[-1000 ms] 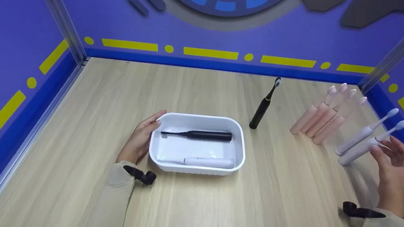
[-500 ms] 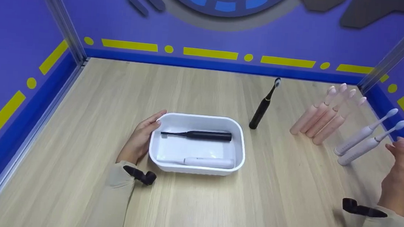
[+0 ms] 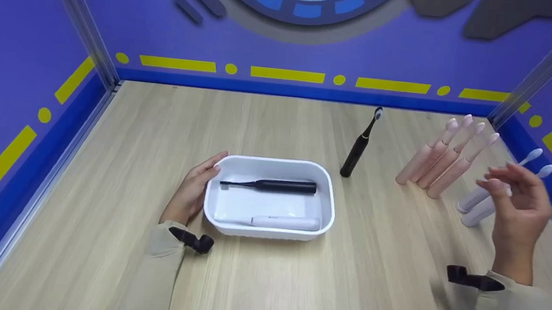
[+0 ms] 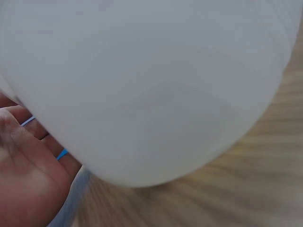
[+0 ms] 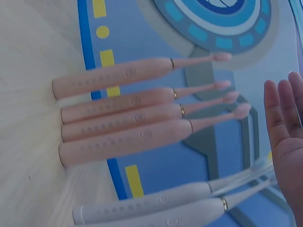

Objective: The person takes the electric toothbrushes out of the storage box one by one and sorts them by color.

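In the head view my left hand (image 3: 194, 188) holds the left side of a white plastic bin (image 3: 269, 232), its thumb at the rim. Inside lie a black electric toothbrush (image 3: 286, 186) and, nearer to me, a white one. My right hand (image 3: 521, 216) is raised with nothing in it, fingers loosely bent, partly covering two upright white electric toothbrushes (image 3: 478, 212). To their left stand several pink electric toothbrushes (image 3: 447, 172), seen whole in the right wrist view. The bin's wall (image 4: 151, 94) fills most of the left wrist view, with my palm beside it.
A black electric toothbrush (image 3: 355, 154) stands upright between the bin and the pink group. Blue printed walls (image 3: 285, 51) enclose the back and sides of the wooden table (image 3: 334, 290).
My right hand has let go of the nearer white toothbrush, drawn off to the right, then come back left in front of the white pair. The left hand and bin stay put.
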`<state>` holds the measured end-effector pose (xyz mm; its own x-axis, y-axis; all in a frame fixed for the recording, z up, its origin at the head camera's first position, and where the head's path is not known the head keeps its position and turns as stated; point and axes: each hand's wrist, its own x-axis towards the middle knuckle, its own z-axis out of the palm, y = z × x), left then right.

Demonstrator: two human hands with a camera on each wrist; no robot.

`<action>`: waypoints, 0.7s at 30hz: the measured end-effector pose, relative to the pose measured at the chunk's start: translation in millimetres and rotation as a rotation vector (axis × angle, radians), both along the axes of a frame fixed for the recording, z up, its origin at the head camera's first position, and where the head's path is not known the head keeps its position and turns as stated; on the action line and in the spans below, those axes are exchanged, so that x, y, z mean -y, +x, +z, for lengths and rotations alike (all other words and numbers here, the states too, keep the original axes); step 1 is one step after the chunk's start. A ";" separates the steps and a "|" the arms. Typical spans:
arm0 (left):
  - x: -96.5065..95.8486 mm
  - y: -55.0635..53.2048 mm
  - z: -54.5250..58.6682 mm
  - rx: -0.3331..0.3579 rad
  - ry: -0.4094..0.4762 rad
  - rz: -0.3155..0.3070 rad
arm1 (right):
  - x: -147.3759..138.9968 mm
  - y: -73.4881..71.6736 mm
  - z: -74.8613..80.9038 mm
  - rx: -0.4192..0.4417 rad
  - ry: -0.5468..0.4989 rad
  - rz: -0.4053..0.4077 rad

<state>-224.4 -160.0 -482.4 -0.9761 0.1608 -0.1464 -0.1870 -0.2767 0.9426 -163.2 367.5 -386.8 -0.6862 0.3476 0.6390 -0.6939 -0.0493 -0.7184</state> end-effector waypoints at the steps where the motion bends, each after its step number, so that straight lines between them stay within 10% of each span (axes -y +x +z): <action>1: 0.1 0.0 -0.2 0.004 -0.003 0.000 | 3.5 -0.5 -0.2 0.007 0.005 0.031; 21: 0.8 -0.6 -1.2 0.011 -0.008 -0.003 | 55.6 -14.6 8.9 0.089 0.408 0.310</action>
<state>-225.0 -160.8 -483.6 -0.9739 0.1626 -0.1585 -0.1982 -0.2684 0.9427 -177.9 311.9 -377.9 -0.7756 -0.1456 0.6142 -0.6261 0.0536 -0.7779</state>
